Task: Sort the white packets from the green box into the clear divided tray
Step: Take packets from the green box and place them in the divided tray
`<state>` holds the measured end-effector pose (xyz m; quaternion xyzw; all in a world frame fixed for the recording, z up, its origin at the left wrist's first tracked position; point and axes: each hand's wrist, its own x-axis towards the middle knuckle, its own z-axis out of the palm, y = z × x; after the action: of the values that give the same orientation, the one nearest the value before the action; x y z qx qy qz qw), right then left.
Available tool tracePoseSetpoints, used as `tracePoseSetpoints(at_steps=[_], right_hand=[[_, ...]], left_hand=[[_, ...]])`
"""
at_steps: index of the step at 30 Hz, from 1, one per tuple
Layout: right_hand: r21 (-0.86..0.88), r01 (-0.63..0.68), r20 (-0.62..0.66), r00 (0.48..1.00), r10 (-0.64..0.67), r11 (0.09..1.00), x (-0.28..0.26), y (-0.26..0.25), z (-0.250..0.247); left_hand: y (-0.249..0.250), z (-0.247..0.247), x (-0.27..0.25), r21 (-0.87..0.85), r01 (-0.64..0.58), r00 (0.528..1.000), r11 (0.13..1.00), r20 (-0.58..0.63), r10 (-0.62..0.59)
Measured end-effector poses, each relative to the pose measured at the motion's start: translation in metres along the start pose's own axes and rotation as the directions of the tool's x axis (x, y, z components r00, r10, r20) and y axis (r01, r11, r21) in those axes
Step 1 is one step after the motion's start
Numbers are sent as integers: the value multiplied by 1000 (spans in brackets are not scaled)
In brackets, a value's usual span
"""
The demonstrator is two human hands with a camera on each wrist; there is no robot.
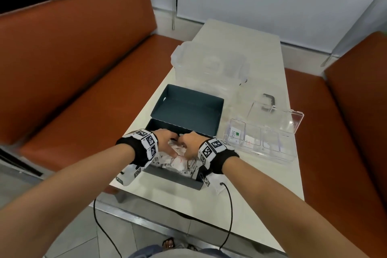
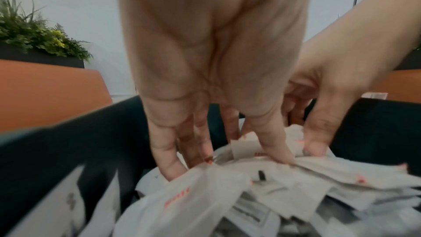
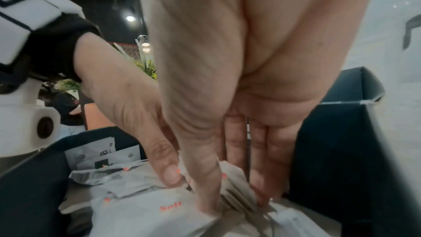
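Small crumpled white paper packets [image 1: 180, 161], some printed in red-orange lettering, one reading "salt" in the right wrist view, others with dark print, heaped loose in the near half of the dark green cardboard box [image 1: 184, 182], with its hinged lid [image 1: 188, 107] lying open toward the far side. Both hands down in that heap, close together, nearly touching. Left hand [image 1: 165, 138] with fingers [image 2: 164, 150] pointing down into the packets, thumb pressed onto a packet; whether anything is actually gripped cannot be told. Right hand [image 1: 191, 142] with thumb and fingers [image 3: 271, 159] closed around a stack of several flat packets standing on edge. Clear plastic divided tray [image 1: 291, 158] on the white desk [image 1: 251, 195] just right of the box, apart from it, with its hinged clear lid [image 1: 276, 118] open behind; leftmost compartment holding a white packet with a green mark [image 1: 235, 134], other compartments showing pale packets, blurred. Large clear lidded plastic tub [image 1: 209, 63] beyond the box, near the desk's left edge. Bare desk surface between box and tray, and along the near right side. Box's left wall close to the desk's left edge; orange upholstered bench seats [image 1: 83, 58] on both sides.
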<state>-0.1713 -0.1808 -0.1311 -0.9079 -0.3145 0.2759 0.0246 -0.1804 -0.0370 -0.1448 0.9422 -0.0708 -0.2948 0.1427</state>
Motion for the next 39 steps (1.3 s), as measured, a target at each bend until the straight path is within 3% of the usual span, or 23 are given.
tracePoseSetpoints(at_steps=[6, 13, 23, 28, 31, 33, 34, 36, 38, 39], right_hand=[[144, -34, -34, 999, 39, 989, 0, 2, -8], [136, -20, -14, 1000, 23, 991, -1, 4, -4], [174, -31, -44, 998, 40, 984, -8, 15, -3], [265, 65, -135, 990, -30, 962, -16, 25, -11], [317, 78, -228, 974, -4, 945, -22, 31, -16], [526, 116, -290, 956, 50, 843, -25, 32, -21], [686, 138, -300, 948, 105, 714, -26, 31, -25], [916, 200, -284, 935, 210, 348, -32, 27, -35], [972, 232, -235, 945, 227, 39, -39, 22, -44], [971, 227, -210, 959, 192, -70, -42, 21, -48]], left_hand=[[8, -2, 5, 43, 24, 1000, 999, 7, -25], [17, -8, 0, 89, 40, 999, 995, -1, -40], [15, -27, -13, 30, -18, 975, 999, -221, 24], [14, -42, -22, -72, -86, 952, 994, -300, 61], [14, -54, -30, -144, -141, 927, 980, -366, 79], [17, -63, -36, -206, -191, 898, 960, -432, 86], [19, -68, -38, -230, -225, 880, 947, -466, 96], [25, -77, -43, -270, -306, 835, 913, -536, 121], [32, -82, -47, -295, -375, 791, 879, -596, 137], [37, -84, -49, -293, -395, 772, 871, -619, 142]])
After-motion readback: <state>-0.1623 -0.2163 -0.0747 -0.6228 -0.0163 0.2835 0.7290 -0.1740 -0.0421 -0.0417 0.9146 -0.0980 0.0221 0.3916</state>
